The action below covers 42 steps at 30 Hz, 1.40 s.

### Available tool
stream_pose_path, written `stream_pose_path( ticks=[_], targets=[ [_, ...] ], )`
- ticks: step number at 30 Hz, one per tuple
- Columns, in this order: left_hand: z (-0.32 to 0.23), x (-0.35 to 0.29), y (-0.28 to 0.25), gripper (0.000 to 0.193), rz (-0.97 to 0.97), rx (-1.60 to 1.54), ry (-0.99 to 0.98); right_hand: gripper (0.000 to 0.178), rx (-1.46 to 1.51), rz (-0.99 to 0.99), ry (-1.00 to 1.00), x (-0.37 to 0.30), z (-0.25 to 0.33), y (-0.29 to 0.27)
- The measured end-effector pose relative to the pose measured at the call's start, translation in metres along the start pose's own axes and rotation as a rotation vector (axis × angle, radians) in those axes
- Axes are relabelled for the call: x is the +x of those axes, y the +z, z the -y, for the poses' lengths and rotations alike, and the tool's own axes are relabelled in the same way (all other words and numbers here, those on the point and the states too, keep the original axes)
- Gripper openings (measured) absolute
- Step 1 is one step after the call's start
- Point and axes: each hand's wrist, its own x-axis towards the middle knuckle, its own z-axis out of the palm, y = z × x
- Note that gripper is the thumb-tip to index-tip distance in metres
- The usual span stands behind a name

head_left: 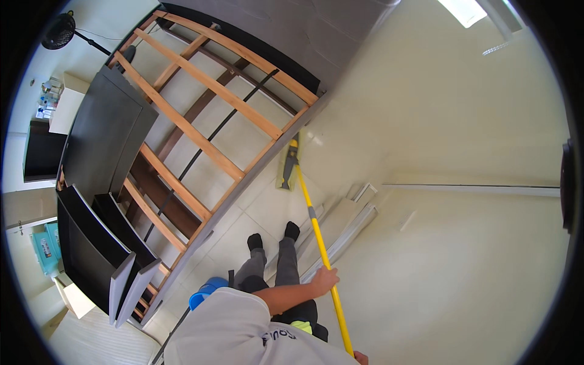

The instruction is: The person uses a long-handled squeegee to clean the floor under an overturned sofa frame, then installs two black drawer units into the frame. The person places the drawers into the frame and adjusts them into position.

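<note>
My left hand (pixel 325 279) is wrapped around the middle of a yellow mop pole (pixel 322 248), my left arm reaching across my body. Lower down, my right hand (pixel 361 358) shows only in part at the pole's near end, and its fingers are mostly hidden. At the far end, the flat mop head (pixel 288 164), with a grey plate and a yellow-green pad, lies on the pale tiled floor (pixel 246 222). It is beside the side rail of a bed frame (pixel 228 210) with wooden slats. Both my feet, in black socks, stand behind the mop head.
Dark panels (pixel 103 131) lie across the frame, with black drawers (pixel 100 249) on its near left part. A blue bucket (pixel 208 292) stands by my left side. White long rails (pixel 347 234) lean along the right wall. A grey mattress (pixel 331 39) stands beyond the frame.
</note>
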Motion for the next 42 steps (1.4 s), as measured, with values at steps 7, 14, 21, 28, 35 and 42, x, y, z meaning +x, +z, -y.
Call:
stream_pose_path(
  ticks=[7,14,21,28,35,42],
  targets=[
    [-0.088,-0.053,-0.060,0.005,0.021,-0.133,0.083,0.013,-0.079,-0.107,0.044,-0.088,-0.039,-0.010],
    [-0.003,-0.042,-0.053,0.009,-0.066,-0.024,-0.164,0.015,-0.177,-0.049,-0.094,-0.011,0.044,-0.028],
    [0.077,-0.009,-0.076,0.008,-0.045,0.037,-0.302,0.028,-0.037,-0.169,-0.108,0.052,0.117,-0.006],
    [-0.054,-0.004,-0.047,0.009,0.103,-0.080,0.004,0.019,0.206,-0.174,0.112,-0.081,0.076,-0.048],
    [-0.090,-0.020,-0.103,0.010,-0.005,-0.175,0.207,0.021,-0.144,-0.316,-0.085,-0.136,0.072,-0.102],
    [-0.023,-0.015,-0.122,0.009,-0.177,-0.103,-0.085,0.020,-0.298,-0.299,-0.448,-0.072,0.155,-0.084]
  ],
)
